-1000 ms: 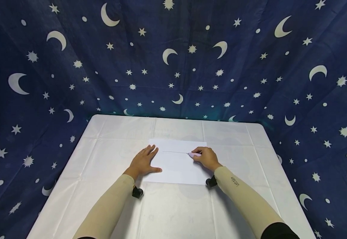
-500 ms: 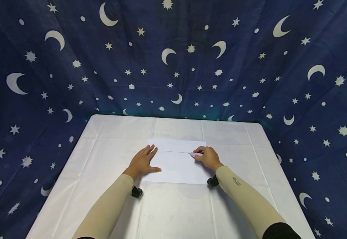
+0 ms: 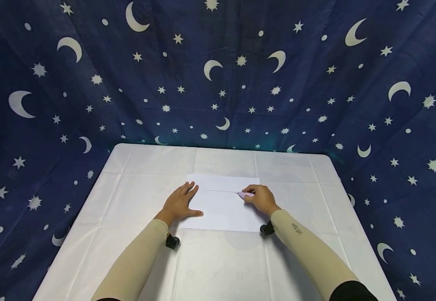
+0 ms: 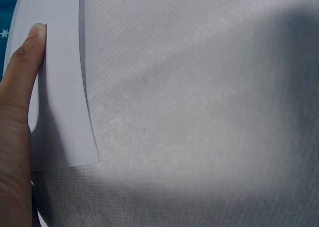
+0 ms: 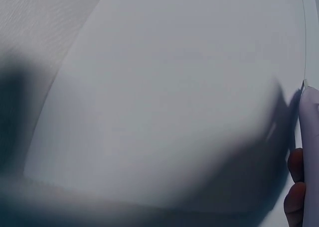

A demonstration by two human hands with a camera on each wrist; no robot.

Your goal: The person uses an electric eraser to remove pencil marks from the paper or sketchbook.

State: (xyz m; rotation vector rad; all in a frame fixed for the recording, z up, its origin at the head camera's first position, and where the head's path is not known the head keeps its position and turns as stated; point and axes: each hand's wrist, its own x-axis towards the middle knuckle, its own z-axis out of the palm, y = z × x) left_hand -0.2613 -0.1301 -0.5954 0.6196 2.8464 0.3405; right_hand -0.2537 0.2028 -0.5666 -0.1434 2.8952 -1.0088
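Note:
A white sheet of paper [image 3: 218,213] lies on the table. My left hand [image 3: 180,203] rests spread on its left side, fingers and thumb extended; its thumb [image 4: 27,57] lies on the paper in the left wrist view. My right hand [image 3: 262,198] pinches a pale purple utility knife [image 3: 246,195] near the sheet's right side. The knife's small thin tip [image 5: 305,82] meets the end of a fine straight line [image 3: 219,191] running leftward across the paper. Whether that line is cut or drawn, I cannot tell. Only part of the right fingers [image 5: 295,202] shows in the right wrist view.
A white creased cloth covers the table [image 3: 146,167]. Behind and beside it hangs a dark blue curtain [image 3: 188,75] printed with moons and stars. A small black wrist mount [image 3: 172,242] sits under the left wrist, another under the right.
My right hand has shifted very slightly to the right with the utility knife, its tip staying at the line's end. My left hand and the paper hold their place.

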